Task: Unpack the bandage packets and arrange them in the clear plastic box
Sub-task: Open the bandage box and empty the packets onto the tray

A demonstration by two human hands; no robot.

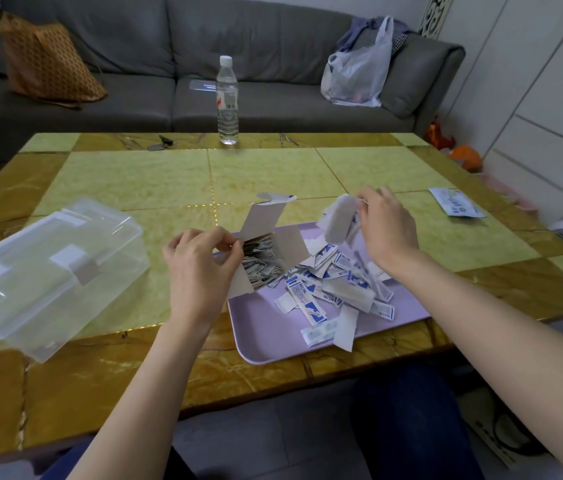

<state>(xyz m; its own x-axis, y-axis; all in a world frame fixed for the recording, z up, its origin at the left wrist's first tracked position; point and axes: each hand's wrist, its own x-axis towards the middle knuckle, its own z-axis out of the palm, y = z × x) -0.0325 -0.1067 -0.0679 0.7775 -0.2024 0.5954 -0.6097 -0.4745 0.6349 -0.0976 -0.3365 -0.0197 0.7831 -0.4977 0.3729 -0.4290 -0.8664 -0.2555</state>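
Pinching a flap of the opened cardboard carton (266,233), the left hand (200,268) holds it tilted over a lilac tray (273,334) on the worktop (266,171), with bandage packets (261,263) crammed inside. The right hand (389,230), fingers curled, grips a white bundle (339,220) above the heap of loose packets (335,289) on the tray. The clear plastic box (48,271) sits apart at left, lid apparently shut. The tilted carton could spill its load past the tray's rim, and nothing can go in while that lid stays closed.

Left hand (200,268), right hand (389,230): both pinching.
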